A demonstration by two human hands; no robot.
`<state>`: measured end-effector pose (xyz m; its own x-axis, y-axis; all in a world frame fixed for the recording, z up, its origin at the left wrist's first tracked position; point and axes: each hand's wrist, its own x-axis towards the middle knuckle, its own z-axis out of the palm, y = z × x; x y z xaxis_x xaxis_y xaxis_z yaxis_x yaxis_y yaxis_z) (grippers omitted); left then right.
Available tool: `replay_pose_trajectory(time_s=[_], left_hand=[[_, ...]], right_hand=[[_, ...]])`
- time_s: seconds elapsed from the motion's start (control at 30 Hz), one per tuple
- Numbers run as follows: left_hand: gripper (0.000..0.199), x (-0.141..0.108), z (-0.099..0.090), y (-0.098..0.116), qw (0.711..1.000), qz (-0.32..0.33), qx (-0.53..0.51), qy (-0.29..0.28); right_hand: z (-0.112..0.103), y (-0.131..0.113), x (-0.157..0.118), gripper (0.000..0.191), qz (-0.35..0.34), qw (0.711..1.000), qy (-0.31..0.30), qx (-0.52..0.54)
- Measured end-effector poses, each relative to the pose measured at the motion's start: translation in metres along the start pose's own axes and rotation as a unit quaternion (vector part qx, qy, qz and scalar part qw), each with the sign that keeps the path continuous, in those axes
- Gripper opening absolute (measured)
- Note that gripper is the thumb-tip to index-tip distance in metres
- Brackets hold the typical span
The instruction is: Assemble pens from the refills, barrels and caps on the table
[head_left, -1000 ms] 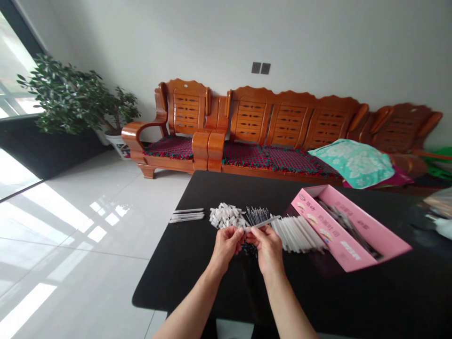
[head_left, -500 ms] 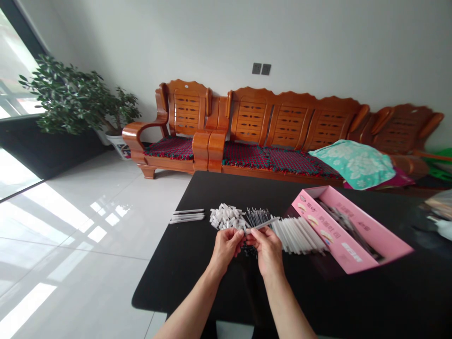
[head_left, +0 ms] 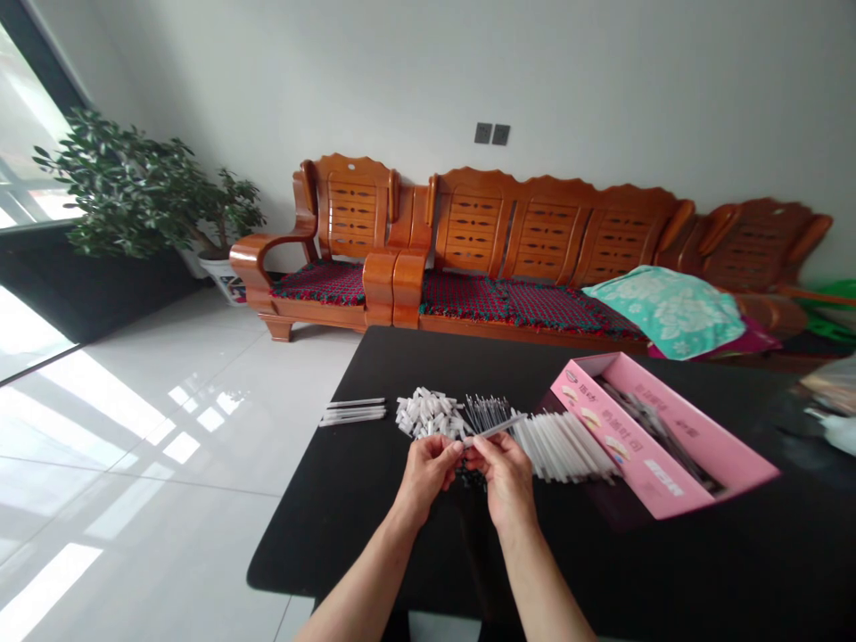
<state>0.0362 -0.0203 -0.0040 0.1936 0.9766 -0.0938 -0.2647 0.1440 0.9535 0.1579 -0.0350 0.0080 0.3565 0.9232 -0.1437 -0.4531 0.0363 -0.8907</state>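
Note:
My right hand (head_left: 506,471) is closed in a pinch around a slim pale tube (head_left: 500,428), which slants up to the right past the fingers. My left hand (head_left: 430,468) pinches at the tube's left end, its fingertips nearly touching the right hand's; any small part between them is hidden. Just beyond the left hand is a heap of short white caps (head_left: 428,412). Thin dark rods with pale tips (head_left: 488,411) lie behind the hands, partly covered by them. To the right, a row of pale translucent tubes (head_left: 568,446) lies side by side.
Several slim white sticks (head_left: 353,411) lie at the left of the black table (head_left: 321,526). An open pink box (head_left: 669,432) with dark strips inside stands on the right. Behind are a wooden sofa (head_left: 508,223), a turquoise cloth (head_left: 675,312) and a potted plant (head_left: 147,187).
Both hands keep their pinch on the tube in almost the same place. The view has shifted very slightly; nothing else has visibly moved.

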Motion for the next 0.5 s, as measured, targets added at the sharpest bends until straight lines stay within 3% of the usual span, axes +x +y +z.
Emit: replay_pose_trajectory(time_s=[0.13, 0.3, 0.5], left_hand=[[0.048, 0.0002, -0.0015, 0.0032, 0.999, 0.021, 0.001, 0.033], [0.055, -0.0005, -0.0024, -0.0037, 0.999, -0.031, 0.035, -0.013], [0.045, -0.0018, -0.0011, 0.0029, 1.0, 0.0, 0.006, 0.018]], right_hand=[[0.0014, -0.0034, -0.0019, 0.032, 0.005, 1.0, 0.002, -0.005], [0.0013, -0.0025, -0.0033, 0.032, 0.008, 1.0, 0.006, -0.007], [0.0, -0.0016, -0.0027, 0.03, 0.008, 1.0, -0.004, -0.01]])
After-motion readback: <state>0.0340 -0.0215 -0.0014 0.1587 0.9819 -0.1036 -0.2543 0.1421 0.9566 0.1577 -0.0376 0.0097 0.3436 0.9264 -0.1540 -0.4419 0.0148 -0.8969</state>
